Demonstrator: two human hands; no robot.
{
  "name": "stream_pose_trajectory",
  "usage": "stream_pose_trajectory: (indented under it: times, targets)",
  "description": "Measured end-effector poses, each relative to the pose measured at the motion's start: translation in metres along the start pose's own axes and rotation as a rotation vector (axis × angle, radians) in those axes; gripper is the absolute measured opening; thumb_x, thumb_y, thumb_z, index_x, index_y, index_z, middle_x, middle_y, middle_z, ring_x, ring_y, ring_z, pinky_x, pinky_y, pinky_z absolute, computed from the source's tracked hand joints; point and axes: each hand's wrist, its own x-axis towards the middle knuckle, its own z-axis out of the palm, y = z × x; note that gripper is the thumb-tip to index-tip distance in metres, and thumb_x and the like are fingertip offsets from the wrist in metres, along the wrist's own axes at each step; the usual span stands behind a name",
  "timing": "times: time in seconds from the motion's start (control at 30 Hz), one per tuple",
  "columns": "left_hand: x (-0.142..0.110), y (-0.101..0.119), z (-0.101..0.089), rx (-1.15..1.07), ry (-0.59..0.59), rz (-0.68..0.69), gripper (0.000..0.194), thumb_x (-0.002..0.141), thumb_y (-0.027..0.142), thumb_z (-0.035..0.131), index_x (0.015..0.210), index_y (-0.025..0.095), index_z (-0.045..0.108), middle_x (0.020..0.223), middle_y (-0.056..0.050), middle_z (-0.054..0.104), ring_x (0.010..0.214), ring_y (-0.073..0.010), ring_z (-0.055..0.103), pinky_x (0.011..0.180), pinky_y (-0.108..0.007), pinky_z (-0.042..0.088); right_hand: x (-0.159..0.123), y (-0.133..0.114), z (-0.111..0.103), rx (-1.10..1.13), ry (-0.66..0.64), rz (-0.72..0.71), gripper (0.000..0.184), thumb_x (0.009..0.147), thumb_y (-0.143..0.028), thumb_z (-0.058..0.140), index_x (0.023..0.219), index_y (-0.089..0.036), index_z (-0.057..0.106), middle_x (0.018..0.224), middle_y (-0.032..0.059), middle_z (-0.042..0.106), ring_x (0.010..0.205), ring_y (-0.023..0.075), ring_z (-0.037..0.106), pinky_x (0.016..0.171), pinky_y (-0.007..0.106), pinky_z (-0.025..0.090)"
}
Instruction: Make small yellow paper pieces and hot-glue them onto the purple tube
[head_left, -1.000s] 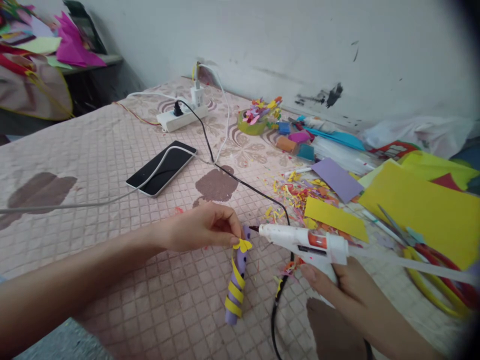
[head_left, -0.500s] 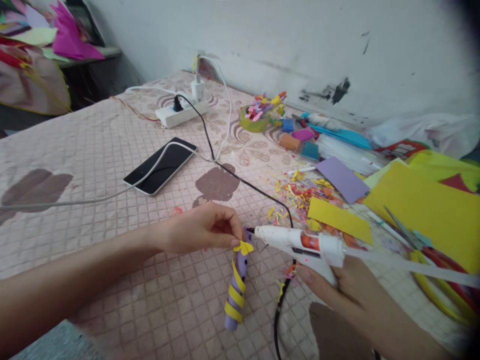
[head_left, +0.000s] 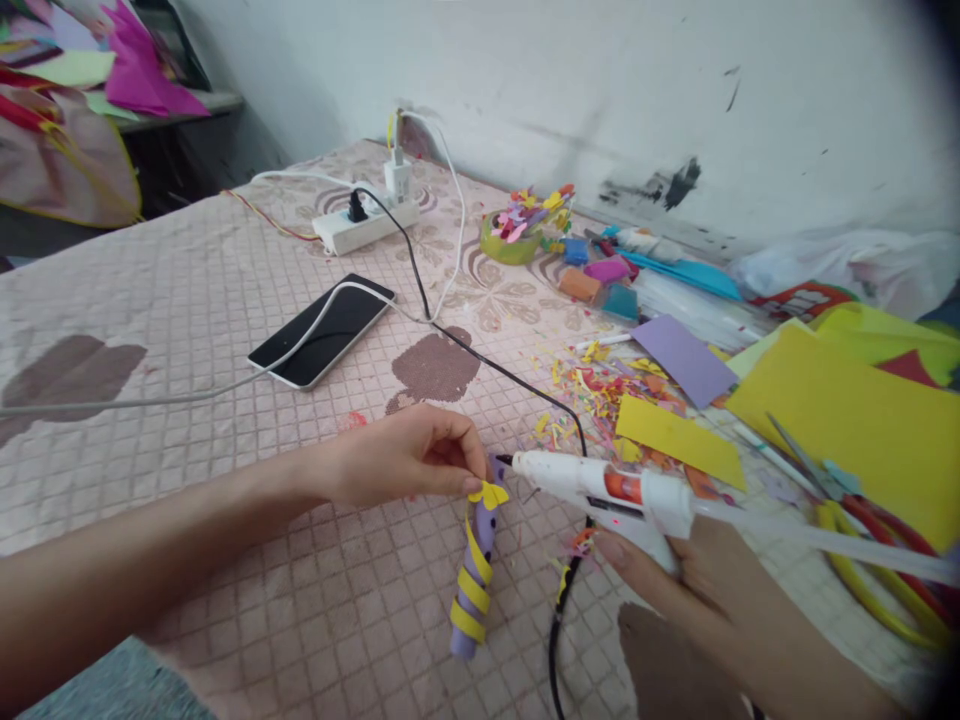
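Thumb and fingertips of my left hand [head_left: 416, 455] pinch a small yellow paper piece [head_left: 492, 495], shaped like a bow or butterfly, at the upper end of a purple paper tube [head_left: 463, 640]. A yellow strip [head_left: 471, 590] spirals around the tube, and dark dots show on its side. My right hand [head_left: 697, 600] is wrapped around a white hot glue gun [head_left: 600, 485], whose dark nozzle points left, close to the tube's top. A long clear glue stick [head_left: 817, 535] sticks out of the gun's back. Whether the nozzle touches the tube I cannot tell.
A phone [head_left: 322, 330] lies beyond my left hand, crossed by a white cable. The gun's black cord [head_left: 510, 370] runs to a power strip [head_left: 364, 228]. Paper scraps [head_left: 600, 390], yellow sheets [head_left: 847, 420] and scissors [head_left: 862, 550] lie on the right, with tape [head_left: 510, 240] farther back.
Almost nothing differs. The glue gun has shifted very slightly to the right, while my left hand keeps its pinch at the tube's upper end.
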Motion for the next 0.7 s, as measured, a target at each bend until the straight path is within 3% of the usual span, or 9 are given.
stream_pose_trajectory:
  times: [0.33,0.53,0.7]
  targets:
    - [0.0008,-0.0005,-0.0003,-0.023,-0.004,-0.022,0.014,0.079,0.025,0.064,0.082,0.013,0.060,0.086,-0.006,0.065,0.080,-0.0132,0.060,0.073,-0.027,0.048,0.0018,-0.0076,-0.0012,-0.055,0.001,-0.040,0.047,0.086,-0.054,0.039,0.053,-0.022,0.051,0.039,0.0000,0.048,0.035,0.0143,0.044,0.042,0.028,0.031]
    - [0.0005,0.0008,0.0003,-0.047,-0.003,-0.018,0.013,0.079,0.024,0.064,0.082,0.013,0.060,0.084,-0.005,0.066,0.079,-0.0127,0.060,0.071,-0.025,0.047,-0.0009,-0.0022,-0.0008,-0.164,0.065,-0.107,0.052,0.082,-0.057,0.044,0.043,-0.023,0.037,0.030,-0.0031,0.033,0.026,0.0108,0.031,0.037,0.028,0.021]
    - [0.0019,0.0019,-0.0027,-0.010,0.063,-0.047,0.016,0.077,0.028,0.065,0.081,0.013,0.060,0.081,-0.003,0.066,0.074,-0.0119,0.059,0.067,-0.024,0.047,0.0004,-0.0050,-0.0021,-0.092,0.071,-0.086,0.043,0.085,-0.052,0.043,0.052,-0.025,0.048,0.034,-0.0015,0.041,0.031,0.0143,0.038,0.039,0.029,0.028]
